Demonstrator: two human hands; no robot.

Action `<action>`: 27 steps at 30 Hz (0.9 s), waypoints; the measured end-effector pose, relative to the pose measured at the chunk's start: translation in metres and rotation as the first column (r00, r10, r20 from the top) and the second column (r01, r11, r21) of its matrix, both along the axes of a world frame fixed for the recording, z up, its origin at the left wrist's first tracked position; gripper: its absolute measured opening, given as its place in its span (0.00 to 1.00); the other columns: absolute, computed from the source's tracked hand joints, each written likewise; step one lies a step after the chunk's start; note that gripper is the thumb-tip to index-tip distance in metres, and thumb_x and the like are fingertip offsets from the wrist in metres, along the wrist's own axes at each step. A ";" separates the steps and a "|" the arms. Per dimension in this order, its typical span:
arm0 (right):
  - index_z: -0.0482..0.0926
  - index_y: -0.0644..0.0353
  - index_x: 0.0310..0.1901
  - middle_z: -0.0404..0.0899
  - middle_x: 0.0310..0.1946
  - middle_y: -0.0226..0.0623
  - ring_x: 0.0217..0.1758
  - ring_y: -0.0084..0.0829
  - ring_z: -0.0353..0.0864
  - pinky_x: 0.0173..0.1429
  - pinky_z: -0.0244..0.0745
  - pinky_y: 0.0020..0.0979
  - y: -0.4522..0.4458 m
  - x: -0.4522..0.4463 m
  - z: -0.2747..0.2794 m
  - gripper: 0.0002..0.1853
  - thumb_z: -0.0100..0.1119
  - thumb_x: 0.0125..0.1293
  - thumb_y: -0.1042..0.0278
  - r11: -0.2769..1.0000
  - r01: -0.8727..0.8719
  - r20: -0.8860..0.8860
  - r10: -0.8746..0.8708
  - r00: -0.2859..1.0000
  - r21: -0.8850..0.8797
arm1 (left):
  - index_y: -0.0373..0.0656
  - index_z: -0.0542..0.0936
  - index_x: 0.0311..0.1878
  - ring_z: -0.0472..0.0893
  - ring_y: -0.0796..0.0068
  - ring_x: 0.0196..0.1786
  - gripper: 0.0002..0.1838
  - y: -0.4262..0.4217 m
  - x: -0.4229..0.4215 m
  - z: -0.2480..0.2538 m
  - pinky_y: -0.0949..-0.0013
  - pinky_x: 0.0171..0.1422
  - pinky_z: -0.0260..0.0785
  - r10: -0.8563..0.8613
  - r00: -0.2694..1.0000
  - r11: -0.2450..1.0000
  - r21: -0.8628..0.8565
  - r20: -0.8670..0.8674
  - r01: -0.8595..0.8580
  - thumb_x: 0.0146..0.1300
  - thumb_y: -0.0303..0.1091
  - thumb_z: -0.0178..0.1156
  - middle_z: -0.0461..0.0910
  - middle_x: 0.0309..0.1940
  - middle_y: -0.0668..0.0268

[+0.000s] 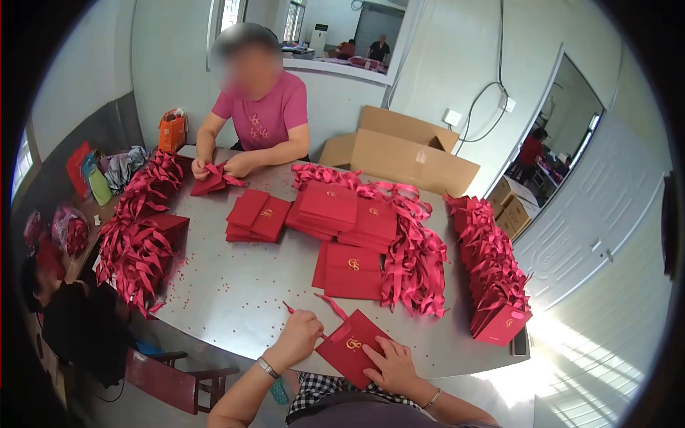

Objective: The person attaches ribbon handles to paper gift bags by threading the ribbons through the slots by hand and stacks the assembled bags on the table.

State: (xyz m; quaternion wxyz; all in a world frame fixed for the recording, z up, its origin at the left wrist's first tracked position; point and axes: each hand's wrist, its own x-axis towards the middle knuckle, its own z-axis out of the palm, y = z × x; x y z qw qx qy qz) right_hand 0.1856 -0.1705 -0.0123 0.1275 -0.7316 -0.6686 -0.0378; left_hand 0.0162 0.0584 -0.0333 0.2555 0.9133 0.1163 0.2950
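Observation:
A red paper gift bag [347, 351] with a gold emblem lies tilted at the table's near edge, in front of me. My left hand [298, 338] is closed on a red ribbon [330, 308] at the bag's upper left; part of the ribbon is hidden by the fingers. Flat across the right side of the bag, fingers spread, rests my right hand [394, 364]. Just beyond the bag is a small stack of flat red bags [352, 274].
Across the metal table [250, 285], a person in a pink shirt [267, 118] handles another red bag [208, 185]. Rows of ribboned bags stand left [135, 264] and right [489, 264]. Loose ribbons [414, 264] lie mid-table. A cardboard box [414, 157] stands behind; a chair [160, 381] stands left.

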 end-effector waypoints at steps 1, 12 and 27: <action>0.72 0.46 0.64 0.67 0.62 0.45 0.63 0.44 0.67 0.61 0.60 0.47 0.000 0.000 -0.001 0.31 0.57 0.62 0.42 1.000 0.003 -0.026 -0.003 1.000 -0.013 | 0.43 0.79 0.27 0.75 0.57 0.40 0.02 0.002 0.002 -0.004 0.58 0.45 0.68 -0.009 1.000 1.000 0.030 0.012 0.008 0.50 0.24 0.61 0.76 0.30 0.61; 0.72 0.44 0.64 0.67 0.63 0.44 0.63 0.43 0.67 0.62 0.60 0.47 0.002 0.000 0.001 0.31 0.58 0.61 0.42 0.997 0.023 -0.017 -0.024 1.000 -0.072 | 0.42 0.79 0.30 0.74 0.57 0.41 0.01 -0.002 0.000 -0.005 0.58 0.48 0.67 0.109 0.994 0.993 0.042 -0.031 -0.108 0.55 0.27 0.59 0.76 0.32 0.60; 0.72 0.56 0.63 0.67 0.63 0.50 0.64 0.49 0.66 0.64 0.61 0.49 0.026 -0.028 0.004 0.30 0.59 0.62 0.51 0.998 0.046 -0.155 -0.050 0.987 -0.031 | 0.41 0.78 0.35 0.78 0.54 0.38 0.10 -0.025 0.043 0.023 0.53 0.41 0.71 0.316 0.874 0.948 0.161 -0.370 -0.275 0.61 0.38 0.59 0.79 0.32 0.55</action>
